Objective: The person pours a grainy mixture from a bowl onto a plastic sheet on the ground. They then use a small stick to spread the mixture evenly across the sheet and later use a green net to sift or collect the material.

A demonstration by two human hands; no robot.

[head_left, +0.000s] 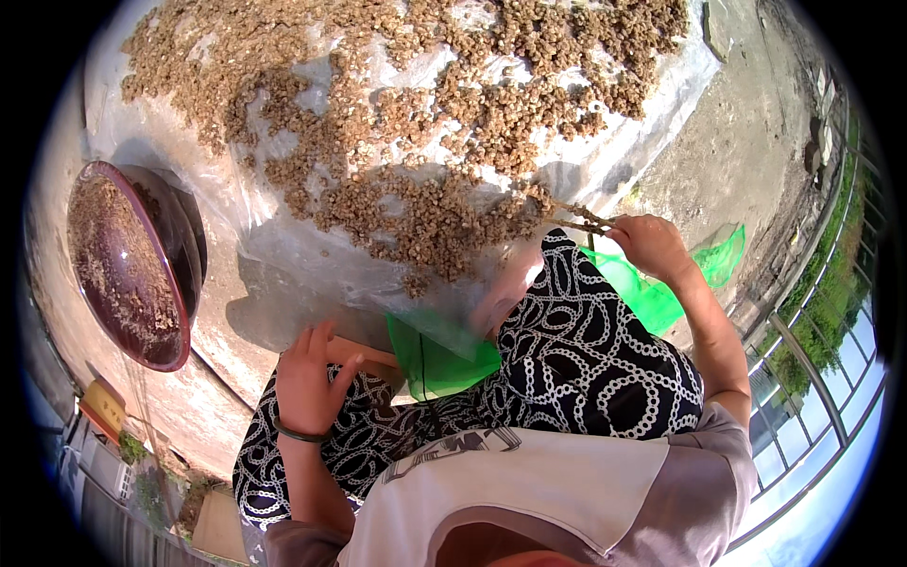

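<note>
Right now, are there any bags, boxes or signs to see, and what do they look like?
Green plastic bag: thin and see-through, by the right hand, spread past the patterned knee.
Second green bag piece: crumpled, between the knees, right of the left hand.
Yellow box: small, lower left edge, too blurred to describe further.
No signs or screens.

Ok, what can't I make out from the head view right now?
- What the right hand pinches: thin twigs, ends lost among the brown clumps.
- Left hand palm: turned down on the patterned knee.
- Green bag contents: hidden by its folds and the knee.
- Bowl contents: too fine to identify.
</note>
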